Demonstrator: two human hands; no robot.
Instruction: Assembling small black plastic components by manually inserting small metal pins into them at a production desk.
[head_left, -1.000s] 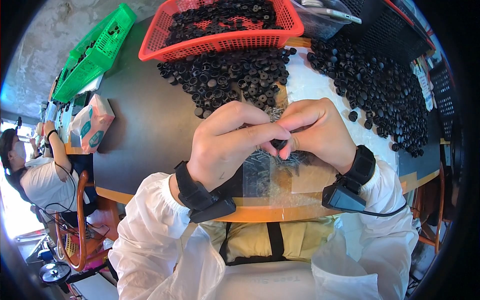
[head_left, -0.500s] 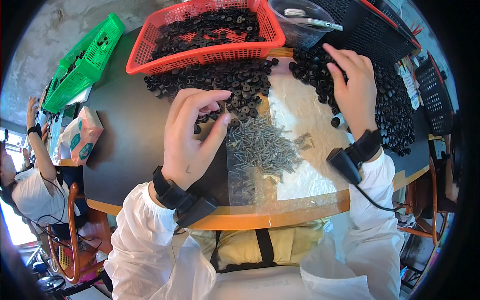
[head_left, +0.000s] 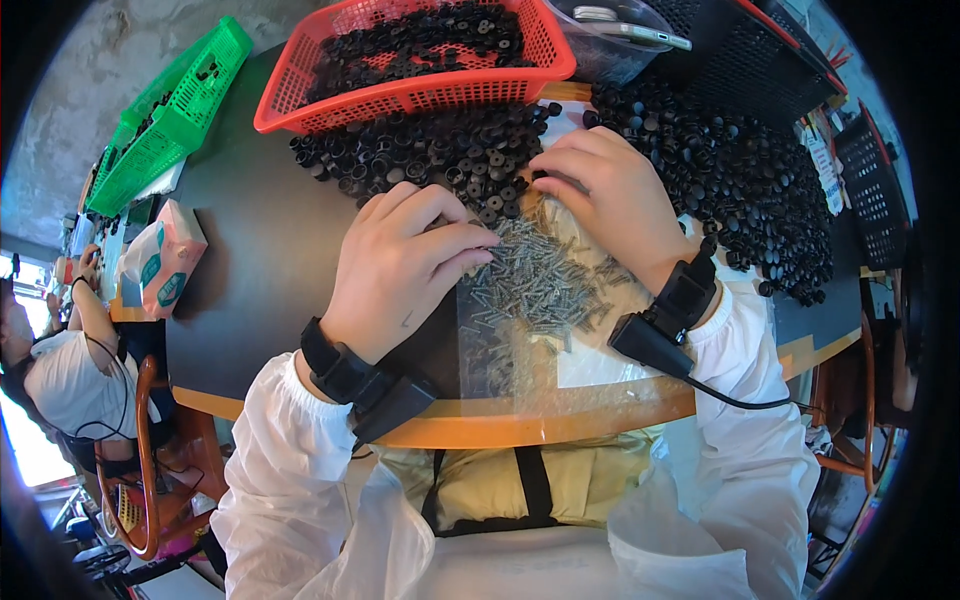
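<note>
My left hand point(head_left: 400, 270) has its thumb and forefinger pinched together at the left edge of a pile of small metal springs point(head_left: 545, 275). What sits between those fingertips is too small to make out. Across from it, my right hand point(head_left: 615, 205) is closed with a small black cap point(head_left: 540, 175) at its fingertips, just above the springs. Behind my left hand lies a heap of black round parts point(head_left: 430, 150), some ring-shaped and some with centre holes. Another heap, of black caps point(head_left: 740, 180), spreads to the right of my right hand.
A red basket point(head_left: 420, 100) of black discs stands behind the heaps. Beside it are a clear tub point(head_left: 610, 60) with a phone on top and black baskets point(head_left: 740, 60). A tissue pack point(head_left: 175, 260) and a green basket point(head_left: 170, 130) lie left, near another person point(head_left: 80, 370).
My right hand has come from the black-cap heap leftward and nearer, a cap now at its fingers. My left hand has moved slightly right, its fingers closing into a pinch by the springs.
</note>
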